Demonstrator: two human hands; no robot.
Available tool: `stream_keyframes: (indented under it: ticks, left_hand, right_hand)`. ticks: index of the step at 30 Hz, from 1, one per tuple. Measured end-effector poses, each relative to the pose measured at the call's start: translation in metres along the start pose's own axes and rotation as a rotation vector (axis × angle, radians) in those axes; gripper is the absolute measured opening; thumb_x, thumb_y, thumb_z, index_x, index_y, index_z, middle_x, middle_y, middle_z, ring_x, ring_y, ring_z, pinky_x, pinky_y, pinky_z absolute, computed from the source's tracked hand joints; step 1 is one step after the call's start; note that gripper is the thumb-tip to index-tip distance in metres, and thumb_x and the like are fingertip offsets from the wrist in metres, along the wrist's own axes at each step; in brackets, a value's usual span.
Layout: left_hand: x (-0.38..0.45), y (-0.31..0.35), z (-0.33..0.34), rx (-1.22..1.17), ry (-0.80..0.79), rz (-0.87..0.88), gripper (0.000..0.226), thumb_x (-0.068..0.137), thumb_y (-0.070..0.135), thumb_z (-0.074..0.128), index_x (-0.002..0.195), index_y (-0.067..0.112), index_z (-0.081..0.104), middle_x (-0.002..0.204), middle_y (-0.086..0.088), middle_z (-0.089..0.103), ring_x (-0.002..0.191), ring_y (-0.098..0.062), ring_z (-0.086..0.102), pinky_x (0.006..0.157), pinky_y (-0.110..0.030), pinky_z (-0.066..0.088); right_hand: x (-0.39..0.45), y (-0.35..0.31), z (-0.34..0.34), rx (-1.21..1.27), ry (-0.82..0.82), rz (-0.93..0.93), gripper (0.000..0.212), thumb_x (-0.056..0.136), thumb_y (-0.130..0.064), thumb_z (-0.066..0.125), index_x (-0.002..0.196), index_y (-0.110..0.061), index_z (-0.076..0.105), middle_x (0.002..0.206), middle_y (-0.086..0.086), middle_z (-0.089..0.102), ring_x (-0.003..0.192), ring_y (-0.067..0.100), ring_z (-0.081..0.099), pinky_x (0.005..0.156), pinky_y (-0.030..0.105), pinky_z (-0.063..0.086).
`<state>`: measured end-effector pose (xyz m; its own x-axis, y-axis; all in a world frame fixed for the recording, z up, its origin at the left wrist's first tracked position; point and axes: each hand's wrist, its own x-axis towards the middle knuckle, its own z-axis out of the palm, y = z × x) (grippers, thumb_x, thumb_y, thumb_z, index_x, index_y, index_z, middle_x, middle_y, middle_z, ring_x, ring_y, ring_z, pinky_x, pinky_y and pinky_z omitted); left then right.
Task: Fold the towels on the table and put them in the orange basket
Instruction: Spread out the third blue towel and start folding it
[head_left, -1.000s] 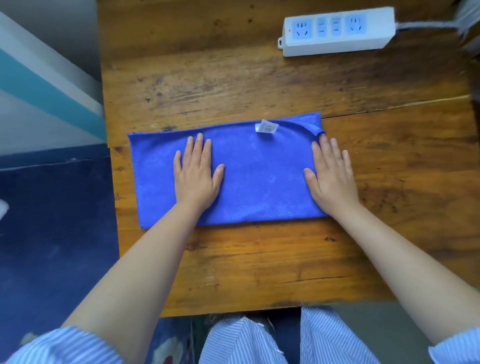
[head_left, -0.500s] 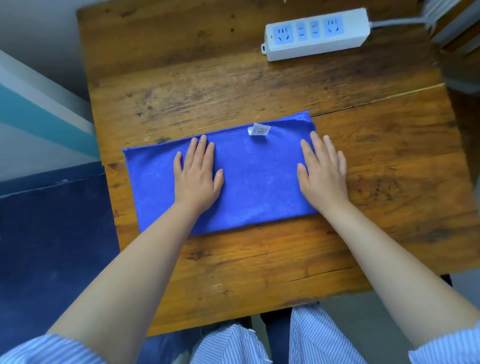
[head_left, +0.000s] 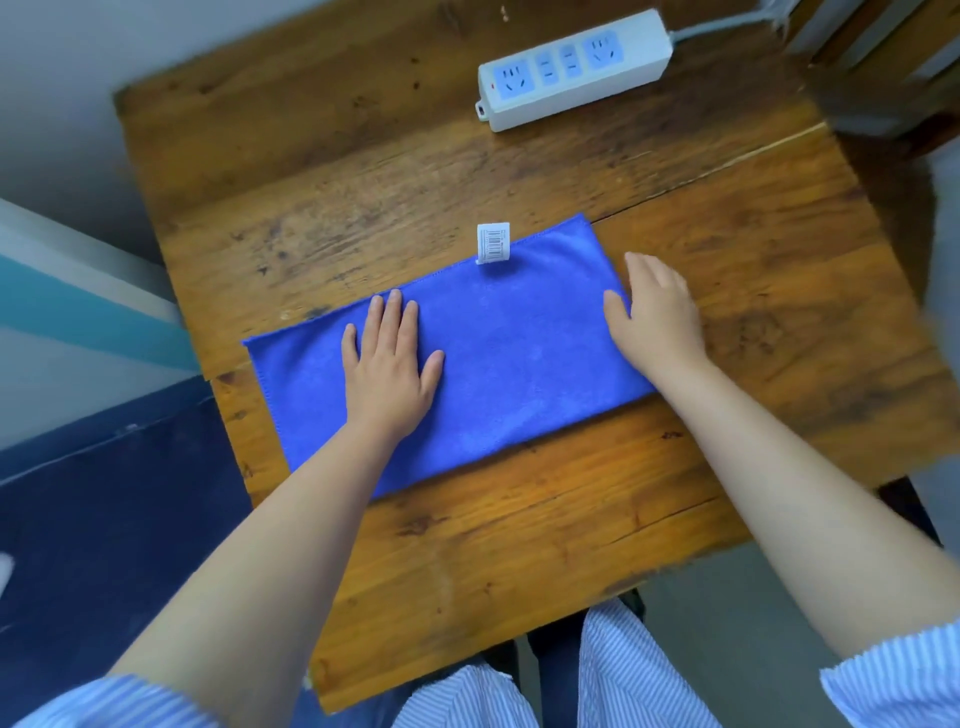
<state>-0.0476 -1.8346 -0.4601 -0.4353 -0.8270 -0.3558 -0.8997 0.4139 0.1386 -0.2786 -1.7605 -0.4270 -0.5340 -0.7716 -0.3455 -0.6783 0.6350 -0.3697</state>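
Blue towel lies folded into a long strip on the wooden table, directly under the left hand, which presses it flat with straight, spread fingers. At the strip's right end the right hand rests with loosely curved fingers, gripping nothing that shows. A good next fold, I judge, keeps the left palm as anchor while the right pinches that end and carries it leftward, edges matched. Beyond the right fingertips sits a white tag, farther a power strip. No orange basket is in view.

Right hand fingertips blurred
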Motion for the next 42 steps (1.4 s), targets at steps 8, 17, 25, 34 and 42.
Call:
stream_keyframes:
  ticks: [8,17,25,34,42]
  left_hand:
    - [-0.001,0.001,0.001,-0.020,0.010,0.000,0.071,0.086,0.046,0.017,0.149,0.011,0.015,0.158,-0.003,0.006,0.147,-0.018,0.000,0.117,-0.042,0.000]
    - [0.005,-0.006,-0.016,-0.347,0.038,0.018,0.056,0.095,0.027,0.046,0.144,0.008,0.029,0.154,-0.007,0.025,0.145,-0.021,0.016,0.116,-0.037,0.011]
    - [0.007,-0.016,-0.089,-1.421,0.040,-0.265,0.019,0.097,0.027,0.044,0.083,0.022,0.055,0.082,0.007,0.058,0.071,-0.003,0.056,0.064,-0.018,0.046]
    - [0.002,-0.039,-0.094,-1.235,-0.030,-0.223,0.022,0.088,0.007,0.057,0.072,0.021,0.054,0.073,0.005,0.056,0.065,-0.006,0.055,0.059,-0.017,0.048]
    - [-0.012,-0.075,-0.075,-1.319,0.024,-0.300,0.029,0.090,-0.004,0.044,0.072,0.017,0.053,0.070,0.001,0.052,0.049,0.000,0.054,0.046,-0.013,0.038]
  right_hand:
    - [-0.045,-0.012,0.024,0.145,-0.028,0.346,0.051,0.085,-0.015,0.056,0.131,-0.004,0.038,0.129,0.020,0.046,0.120,0.037,0.045,0.098,0.046,0.038]
    - [-0.033,-0.014,-0.004,0.681,-0.033,0.260,0.022,0.070,0.011,0.062,0.088,-0.001,0.061,0.083,0.009,0.058,0.074,0.018,0.054,0.056,0.025,0.040]
    - [-0.072,-0.085,-0.002,0.565,-0.148,-0.291,0.028,0.071,0.013,0.060,0.093,-0.003,0.058,0.073,-0.012,0.049,0.062,-0.016,0.049,0.062,0.001,0.037]
    - [-0.100,-0.117,0.036,0.572,-0.110,-0.377,0.018,0.072,0.009,0.064,0.089,0.003,0.063,0.078,-0.012,0.052,0.075,-0.007,0.047,0.073,-0.004,0.034]
    - [-0.125,-0.105,0.086,0.093,0.230,-0.563,0.022,0.062,-0.026,0.052,0.073,-0.011,0.064,0.064,0.005,0.057,0.072,0.015,0.040,0.066,0.026,0.026]
